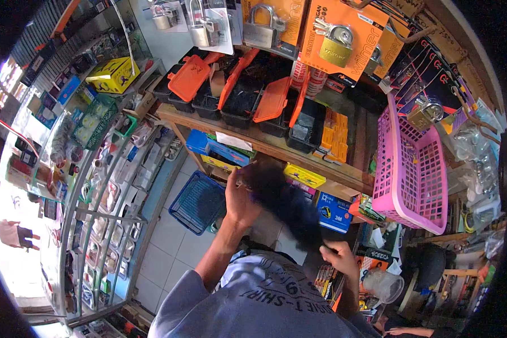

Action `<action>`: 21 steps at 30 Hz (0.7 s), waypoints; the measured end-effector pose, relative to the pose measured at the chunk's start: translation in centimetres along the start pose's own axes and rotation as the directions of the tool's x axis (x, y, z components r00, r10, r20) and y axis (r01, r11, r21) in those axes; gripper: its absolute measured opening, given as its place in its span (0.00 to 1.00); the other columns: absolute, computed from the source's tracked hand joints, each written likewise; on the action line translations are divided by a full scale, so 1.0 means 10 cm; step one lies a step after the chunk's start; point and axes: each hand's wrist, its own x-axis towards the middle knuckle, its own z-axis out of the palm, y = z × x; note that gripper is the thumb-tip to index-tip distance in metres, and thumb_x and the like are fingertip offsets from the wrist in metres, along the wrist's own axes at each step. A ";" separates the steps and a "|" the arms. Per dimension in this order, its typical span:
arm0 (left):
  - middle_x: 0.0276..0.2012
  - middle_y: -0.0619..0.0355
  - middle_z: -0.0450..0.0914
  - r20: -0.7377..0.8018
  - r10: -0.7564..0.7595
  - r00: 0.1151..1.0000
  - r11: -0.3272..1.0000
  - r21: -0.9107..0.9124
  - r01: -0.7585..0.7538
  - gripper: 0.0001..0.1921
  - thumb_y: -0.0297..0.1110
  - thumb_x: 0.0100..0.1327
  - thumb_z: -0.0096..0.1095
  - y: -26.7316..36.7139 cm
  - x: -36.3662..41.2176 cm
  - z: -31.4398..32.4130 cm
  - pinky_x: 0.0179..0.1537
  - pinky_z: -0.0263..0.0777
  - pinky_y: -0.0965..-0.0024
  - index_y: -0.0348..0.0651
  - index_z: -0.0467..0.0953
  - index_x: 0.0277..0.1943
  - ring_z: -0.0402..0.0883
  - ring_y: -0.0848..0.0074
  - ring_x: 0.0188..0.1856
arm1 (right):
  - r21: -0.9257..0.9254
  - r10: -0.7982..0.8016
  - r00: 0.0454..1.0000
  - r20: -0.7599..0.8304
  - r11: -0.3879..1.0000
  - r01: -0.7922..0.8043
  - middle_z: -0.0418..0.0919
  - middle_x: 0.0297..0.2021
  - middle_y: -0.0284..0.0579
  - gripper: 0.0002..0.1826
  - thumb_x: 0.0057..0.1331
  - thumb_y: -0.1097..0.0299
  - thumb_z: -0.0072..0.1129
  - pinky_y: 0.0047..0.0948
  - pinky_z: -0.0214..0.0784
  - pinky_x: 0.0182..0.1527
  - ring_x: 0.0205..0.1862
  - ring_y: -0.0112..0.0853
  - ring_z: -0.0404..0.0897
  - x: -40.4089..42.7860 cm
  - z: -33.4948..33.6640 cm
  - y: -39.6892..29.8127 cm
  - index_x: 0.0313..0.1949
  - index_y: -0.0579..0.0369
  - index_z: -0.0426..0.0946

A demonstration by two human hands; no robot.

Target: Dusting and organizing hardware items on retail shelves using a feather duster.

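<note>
A dark, soft-looking thing (pixel 285 196), perhaps a cloth or a duster, stretches across the front of my body. It is blurred, so its exact kind cannot be told. My left hand (pixel 241 200) grips its upper left end, close to the wooden shelf edge (pixel 262 145). At its lower right end, the fingers of my right hand (pixel 340 255) are closed on it. Behind it, on a lower shelf, stand a yellow box (pixel 305 175) and a blue box (pixel 333 212). A blue plastic basket (pixel 197 203) is on the tiled floor, left of my left hand.
Black bins with orange lids (pixel 190 78) line the shelf, beside stacked orange boxes (pixel 334 133). Carded padlocks (pixel 336 46) hang above. A pink basket (pixel 409 169) juts out at right. A glass display case (pixel 105 203) runs along the left; a person (pixel 14 234) is beyond it.
</note>
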 end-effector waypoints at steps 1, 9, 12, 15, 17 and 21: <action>0.59 0.45 0.72 0.000 -0.001 1.000 1.000 0.001 0.001 0.31 0.57 0.68 0.41 0.00 0.02 -0.04 0.64 0.59 0.50 0.39 0.67 0.61 0.68 0.51 0.62 | -0.008 -0.032 0.991 0.127 0.999 0.033 0.75 0.21 0.37 0.13 0.69 0.66 0.55 0.25 0.65 0.29 0.25 0.20 0.72 -0.01 -0.03 -0.03 0.44 0.65 0.78; 0.57 0.46 0.74 0.053 -0.023 0.998 0.999 0.045 0.021 0.29 0.54 0.69 0.41 -0.06 0.02 -0.03 0.63 0.60 0.49 0.38 0.67 0.61 0.71 0.53 0.60 | -0.027 0.012 0.992 0.128 1.000 -0.008 0.76 0.21 0.37 0.12 0.68 0.66 0.56 0.23 0.66 0.30 0.25 0.20 0.73 -0.04 -0.08 -0.03 0.41 0.65 0.79; 0.59 0.49 0.73 0.344 -0.020 0.939 0.998 -0.046 0.038 0.29 0.54 0.70 0.39 -0.09 -0.01 0.04 0.66 0.56 0.50 0.39 0.66 0.63 0.69 0.56 0.61 | -0.035 -0.023 1.000 -0.002 0.999 0.023 0.75 0.21 0.35 0.11 0.68 0.67 0.56 0.24 0.65 0.30 0.25 0.19 0.72 -0.04 -0.08 -0.01 0.35 0.64 0.77; 0.58 0.48 0.73 0.023 -0.004 1.000 1.000 -0.006 0.004 0.30 0.55 0.69 0.40 -0.05 -0.04 0.03 0.65 0.57 0.51 0.39 0.67 0.62 0.70 0.55 0.60 | -0.010 0.006 0.991 -0.137 1.000 -0.008 0.75 0.21 0.35 0.11 0.68 0.68 0.56 0.24 0.64 0.29 0.25 0.20 0.72 -0.05 -0.06 -0.06 0.33 0.64 0.76; 0.59 0.48 0.73 0.264 -0.108 0.958 0.994 0.011 0.109 0.30 0.55 0.68 0.42 -0.05 -0.01 -0.03 0.66 0.56 0.52 0.39 0.66 0.62 0.69 0.55 0.61 | -0.052 -0.018 0.990 0.141 0.998 0.025 0.75 0.21 0.35 0.11 0.68 0.67 0.55 0.23 0.63 0.28 0.24 0.19 0.71 -0.09 -0.07 -0.02 0.32 0.64 0.75; 0.58 0.44 0.73 0.092 -0.043 0.995 0.999 0.027 0.040 0.32 0.57 0.67 0.45 -0.08 -0.01 -0.02 0.64 0.59 0.51 0.37 0.66 0.61 0.69 0.50 0.61 | -0.042 -0.031 0.992 -0.119 0.999 0.026 0.75 0.21 0.35 0.12 0.68 0.66 0.57 0.24 0.64 0.29 0.25 0.20 0.72 -0.12 -0.07 0.01 0.34 0.65 0.77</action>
